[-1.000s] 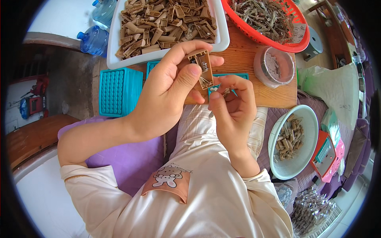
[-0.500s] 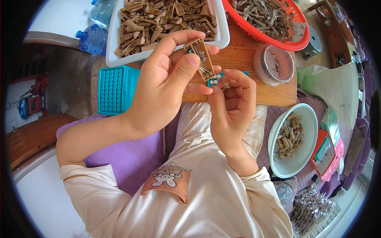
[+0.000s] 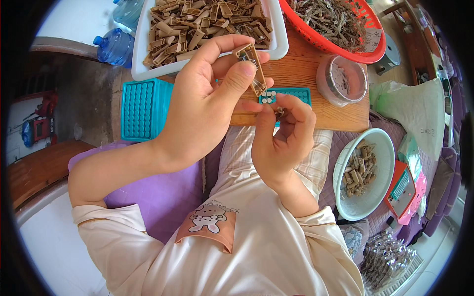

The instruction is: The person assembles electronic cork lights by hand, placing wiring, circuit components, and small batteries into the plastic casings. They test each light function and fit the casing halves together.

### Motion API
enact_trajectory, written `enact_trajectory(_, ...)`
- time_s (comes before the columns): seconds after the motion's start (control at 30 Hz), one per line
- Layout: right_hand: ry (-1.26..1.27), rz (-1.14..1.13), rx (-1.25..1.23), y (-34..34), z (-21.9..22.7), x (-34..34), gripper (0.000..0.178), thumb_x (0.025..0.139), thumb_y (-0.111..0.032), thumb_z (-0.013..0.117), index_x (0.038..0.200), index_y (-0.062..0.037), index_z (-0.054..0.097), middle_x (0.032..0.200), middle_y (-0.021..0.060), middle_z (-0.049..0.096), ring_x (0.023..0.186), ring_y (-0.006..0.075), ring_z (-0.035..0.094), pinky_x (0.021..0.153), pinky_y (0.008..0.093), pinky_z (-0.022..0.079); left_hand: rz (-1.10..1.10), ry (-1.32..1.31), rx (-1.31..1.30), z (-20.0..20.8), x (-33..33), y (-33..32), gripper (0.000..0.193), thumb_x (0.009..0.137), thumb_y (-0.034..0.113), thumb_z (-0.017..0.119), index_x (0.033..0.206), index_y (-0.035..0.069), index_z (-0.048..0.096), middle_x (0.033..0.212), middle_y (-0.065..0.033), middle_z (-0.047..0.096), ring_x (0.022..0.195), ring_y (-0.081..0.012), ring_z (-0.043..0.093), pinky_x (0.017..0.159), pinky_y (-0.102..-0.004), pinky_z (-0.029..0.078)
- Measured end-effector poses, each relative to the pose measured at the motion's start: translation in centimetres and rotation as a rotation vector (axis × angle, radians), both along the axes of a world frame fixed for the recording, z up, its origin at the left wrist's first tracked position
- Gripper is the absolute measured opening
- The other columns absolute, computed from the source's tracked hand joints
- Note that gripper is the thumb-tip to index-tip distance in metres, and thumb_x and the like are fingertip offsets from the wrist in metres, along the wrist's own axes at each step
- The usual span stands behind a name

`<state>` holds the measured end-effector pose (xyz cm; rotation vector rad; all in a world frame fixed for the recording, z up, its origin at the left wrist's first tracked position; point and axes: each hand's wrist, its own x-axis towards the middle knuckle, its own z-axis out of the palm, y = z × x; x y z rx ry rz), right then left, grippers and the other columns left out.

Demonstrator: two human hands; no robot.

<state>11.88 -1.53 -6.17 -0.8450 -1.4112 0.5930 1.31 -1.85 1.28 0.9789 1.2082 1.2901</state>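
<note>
Over the table's near edge, my left hand (image 3: 205, 98) grips a tan plastic battery case (image 3: 257, 81) between thumb and fingers. The case is tilted with its hollow side showing, and a metal spring and thin wires are inside. Just below its lower end, my right hand (image 3: 284, 145) has thumb and forefinger pinched together. A small brownish bit shows among its curled fingers, too hidden to name. Behind the right fingertips lies a teal tray (image 3: 298, 95) with small white round pieces at its left end.
A white bin (image 3: 282, 39) of tan cases and a red basket (image 3: 380, 47) of wire bundles stand at the back. A clear tub (image 3: 364, 81) sits right, stacked teal trays (image 3: 165, 93) left. A pale basin (image 3: 384, 187) of cases is beside my right arm.
My right hand has shifted slightly left and turned, with its pinch under the case's lower end. The case is a little more upright, and more of the teal tray shows.
</note>
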Motion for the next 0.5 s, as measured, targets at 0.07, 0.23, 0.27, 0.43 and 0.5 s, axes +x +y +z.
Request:
enact_trajectory(0.07,-0.009,-0.009,0.017,0.0,0.1,0.0,0.025,0.065,0.01,0.058,0.087,0.0015,0.05,0.078,0.0088,0.055,0.059,0.0175,0.05,0.048,0.0235,0.04,0.008,0.017,0.011,-0.1,0.0,0.0,0.033,0.086,0.02,0.043,0.114,0.004,0.036,0.108,-0.0113,0.051,0.089,-0.0183,0.056,0.061,-0.0214,0.05)
enact_trajectory(0.23,-0.037,0.004,-0.022,-0.2,0.0,0.0,0.024,0.065,0.01,0.057,0.087,0.0013,0.05,0.077,0.0092,0.054,0.06,0.017,0.05,0.047,0.0229,0.039,-0.026,0.014,-0.006,0.1,-0.4,0.3,0.033,0.086,0.02,0.044,0.114,0.004,0.036,0.107,-0.0116,0.051,0.088,-0.0182,0.057,0.058,-0.0211,0.05)
enact_trajectory(0.27,0.005,0.023,-0.049,-0.2,0.1,0.0,0.023,0.066,0.009,0.056,0.087,0.0011,0.049,0.077,0.0086,0.054,0.059,0.0145,0.049,0.047,0.0216,0.038,-0.041,0.001,-0.012,0.0,-0.5,0.3,0.033,0.087,0.021,0.043,0.114,0.004,0.036,0.108,-0.0117,0.051,0.088,-0.0183,0.057,0.058,-0.0212,0.05)
enact_trajectory(0.43,0.149,0.178,-0.355,-0.3,1.9,0.7,0.018,0.071,0.007,0.054,0.086,0.0001,0.048,0.078,0.0051,0.054,0.056,0.0055,0.044,0.046,0.0182,0.034,-0.077,-0.013,0.031,-0.5,-0.5,0.3,0.033,0.087,0.021,0.041,0.115,0.004,0.035,0.109,-0.0125,0.05,0.089,-0.0176,0.056,0.059,-0.0213,0.049)
enact_trajectory(0.5,0.391,0.303,-0.47,-0.2,2.5,0.7,0.013,0.075,0.005,0.053,0.085,-0.0004,0.047,0.075,0.0017,0.052,0.054,0.0018,0.038,0.044,0.0163,0.031,-0.118,0.033,0.096,-0.6,-0.4,0.2,0.033,0.088,0.022,0.04,0.115,0.004,0.034,0.11,-0.0126,0.049,0.09,-0.0165,0.055,0.061,-0.0216,0.047)
